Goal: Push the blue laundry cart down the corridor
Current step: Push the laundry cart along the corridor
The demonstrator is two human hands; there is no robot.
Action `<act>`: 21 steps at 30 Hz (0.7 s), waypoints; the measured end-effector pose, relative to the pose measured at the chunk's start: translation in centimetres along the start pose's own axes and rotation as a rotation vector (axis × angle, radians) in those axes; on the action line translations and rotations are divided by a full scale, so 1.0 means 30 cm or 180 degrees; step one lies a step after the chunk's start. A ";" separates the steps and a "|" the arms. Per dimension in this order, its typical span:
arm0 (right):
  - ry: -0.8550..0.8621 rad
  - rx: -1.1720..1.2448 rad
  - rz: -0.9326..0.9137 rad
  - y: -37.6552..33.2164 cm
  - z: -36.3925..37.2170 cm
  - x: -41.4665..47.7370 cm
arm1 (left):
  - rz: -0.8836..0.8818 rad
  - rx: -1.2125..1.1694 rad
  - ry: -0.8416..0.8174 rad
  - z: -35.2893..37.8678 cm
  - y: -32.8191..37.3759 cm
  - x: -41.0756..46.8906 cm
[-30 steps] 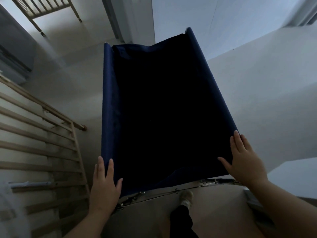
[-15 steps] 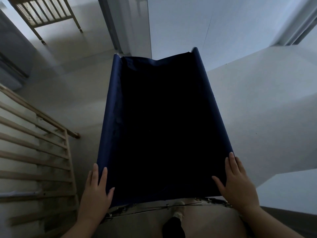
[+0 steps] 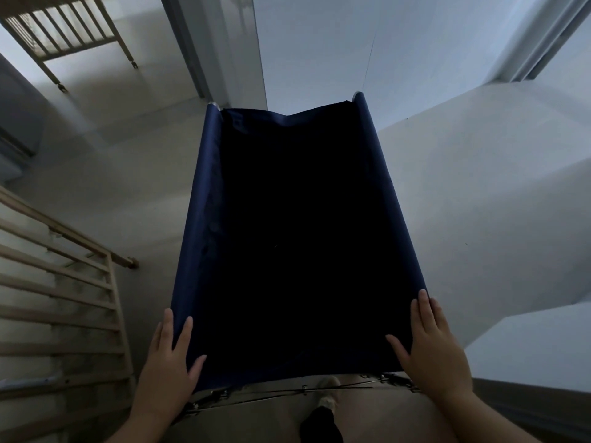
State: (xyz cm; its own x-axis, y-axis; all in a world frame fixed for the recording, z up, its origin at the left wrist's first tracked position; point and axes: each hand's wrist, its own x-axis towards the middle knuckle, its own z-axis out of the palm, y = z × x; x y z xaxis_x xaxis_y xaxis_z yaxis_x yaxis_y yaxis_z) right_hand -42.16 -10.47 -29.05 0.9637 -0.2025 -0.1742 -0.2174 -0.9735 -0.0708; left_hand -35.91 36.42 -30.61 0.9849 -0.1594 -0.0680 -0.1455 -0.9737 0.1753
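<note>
- Left hand [image 3: 166, 366] laid flat over the near left corner of the deep navy-blue fabric laundry cart [image 3: 204, 219], fingers straight along the rolled side hem and thumb spread inward over the cloth: open-palmed, pressing, not closed round anything.
- Right hand [image 3: 431, 353] mirrored on the near right corner, fingers extended up the rim, thumb angled into the bag's mouth; likewise open and bearing on the fabric edge, not clenched.
- One palm per corner, probably to drive both sides evenly and steer by leaning harder on either.
- Between the two palms, the dark hollow of the bag, too shadowed to tell whether anything lies inside.
- Just under the palms, a thin metal folding frame [image 3: 287, 393] carrying the cloth; below it, a light-coloured shoe [image 3: 326, 401] showing beneath the cart's near end, suggesting a stride.
- Ahead of the fingertips, the cart stretched away over pale floor, its far hem sagging between two rail ends, pointed toward a white wall corner [image 3: 259, 59].
- Left of the left hand, a pale wooden slatted cot side [image 3: 64, 298], near the cart's flank but apart: clearance worth minding.
- Far beyond on that side, a second wooden slatted cot on castors [image 3: 64, 33], well apart.
- Right of the right hand, plain white wall, near the cart's edge.
</note>
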 end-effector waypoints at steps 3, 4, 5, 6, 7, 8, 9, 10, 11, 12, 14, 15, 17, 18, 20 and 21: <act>0.0024 -0.0010 0.0084 0.001 -0.004 -0.018 | 0.0080 0.0022 -0.0008 0.000 0.000 0.018; 0.0034 -0.0006 0.0111 0.000 -0.005 -0.025 | 0.0121 0.0035 -0.0010 0.001 -0.001 0.024; 0.0037 0.0007 0.0140 0.001 -0.004 -0.033 | 0.0165 0.0052 -0.0013 0.003 -0.001 0.031; 0.0027 0.0034 0.0168 0.002 -0.004 -0.041 | 0.0202 0.0066 -0.0013 0.006 -0.001 0.038; 0.0014 0.0068 0.0196 0.003 -0.004 -0.050 | 0.0231 0.0069 -0.0016 0.008 0.000 0.044; 0.0015 0.0088 0.0224 0.004 -0.004 -0.058 | 0.0260 0.0064 -0.0014 0.009 0.003 0.051; 0.0029 0.0090 0.0249 0.006 -0.005 -0.065 | 0.0285 0.0058 -0.0015 0.010 0.007 0.058; 0.0037 0.0091 0.0276 0.008 -0.007 -0.072 | 0.0309 0.0059 -0.0022 0.010 0.010 0.065; 0.0041 0.0106 0.0303 0.009 -0.007 -0.077 | 0.0330 0.0062 -0.0038 0.010 0.014 0.072; 0.0048 0.0123 0.0332 0.012 -0.006 -0.083 | 0.0352 0.0058 -0.0043 0.009 0.017 0.078; 0.0071 0.0137 0.0386 0.017 -0.004 -0.093 | 0.0371 0.0024 -0.0050 0.004 0.028 0.093; 0.0092 0.0142 0.0404 0.022 0.001 -0.100 | 0.0371 0.0011 -0.0062 0.001 0.034 0.100; 0.0115 0.0181 0.0459 0.035 0.013 -0.115 | 0.0392 -0.0014 -0.0079 -0.002 0.051 0.115; 0.0106 0.0210 0.0493 0.041 0.018 -0.123 | 0.0405 -0.0027 -0.0090 -0.003 0.058 0.122; 0.0093 0.0213 0.0555 0.050 0.024 -0.136 | 0.0446 -0.0044 -0.0115 -0.002 0.068 0.138; 0.0093 0.0189 0.0582 0.052 0.024 -0.143 | 0.0473 -0.0049 -0.0128 -0.001 0.071 0.147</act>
State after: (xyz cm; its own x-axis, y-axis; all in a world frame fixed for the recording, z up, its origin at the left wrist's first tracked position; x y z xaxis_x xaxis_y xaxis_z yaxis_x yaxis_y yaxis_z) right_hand -46.73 -11.03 -29.13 0.9112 -0.3791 -0.1609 -0.3970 -0.9125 -0.0985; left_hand -31.86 33.64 -30.51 0.9480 -0.3083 -0.0793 -0.2877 -0.9363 0.2013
